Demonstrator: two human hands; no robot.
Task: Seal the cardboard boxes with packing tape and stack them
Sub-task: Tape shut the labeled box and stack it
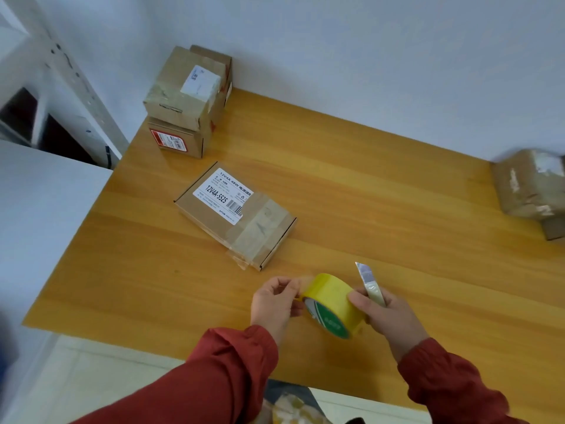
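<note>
The flat labelled box (235, 212) lies on the wooden table (382, 185), at about 11 o'clock from the hands and near them. Its long axis runs from 10 o'clock to 4 o'clock, so its near short end points toward the hands. That end already carries a band of clear tape, wrinkled where it wraps over the edge. The box's nearest corner sits just beyond the left hand (272, 304), which makes this the closer hand to it.

The yellow tape roll (331, 304) is held between both hands, just above the table's near part. The left hand pinches at the roll's 9 o'clock edge, probably on the free end, though the end itself is too faint to make out. The right hand (388, 319) grips the roll from its 3 o'clock side and also holds a utility knife (368, 281), blade pointing toward 11 o'clock.

A fresh strip would likely be drawn out toward 10 o'clock, along the box's length.

Farther out, at the table's 11 o'clock corner, a taped box (183, 90) rests on a red-labelled box (177, 139). A blurred taped carton (532, 188) sits at 2 o'clock, at the picture's right edge.
</note>
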